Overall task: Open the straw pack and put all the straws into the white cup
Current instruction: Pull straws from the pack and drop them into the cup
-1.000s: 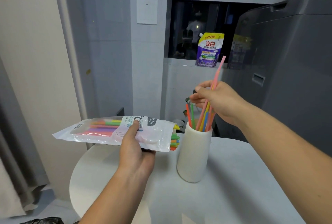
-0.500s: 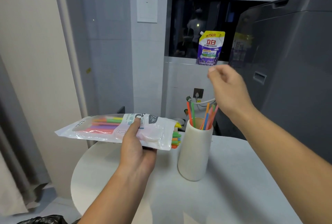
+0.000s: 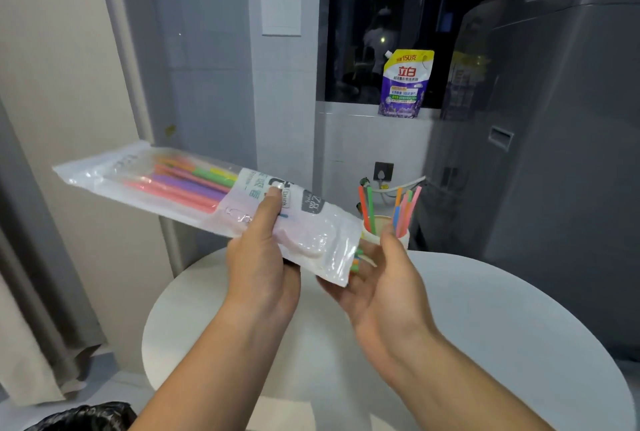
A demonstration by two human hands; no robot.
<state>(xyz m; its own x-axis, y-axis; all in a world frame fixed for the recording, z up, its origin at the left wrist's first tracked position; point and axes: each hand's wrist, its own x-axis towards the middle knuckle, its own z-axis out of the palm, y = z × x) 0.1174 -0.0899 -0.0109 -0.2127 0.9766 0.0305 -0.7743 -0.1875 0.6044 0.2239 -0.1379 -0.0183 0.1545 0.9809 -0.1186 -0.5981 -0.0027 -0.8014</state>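
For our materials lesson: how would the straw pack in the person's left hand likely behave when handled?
Probably light and fairly stiff: the straw pack juts sideways past the left hand without drooping, likely braced by the straws inside. Its glossy film looks slippery. Tilted as it is, straw ends poking from the lower open end could slide out.

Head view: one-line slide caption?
Left hand grips the tilted straw pack; open right hand cupped under its open end, white cup holding several straws behind.
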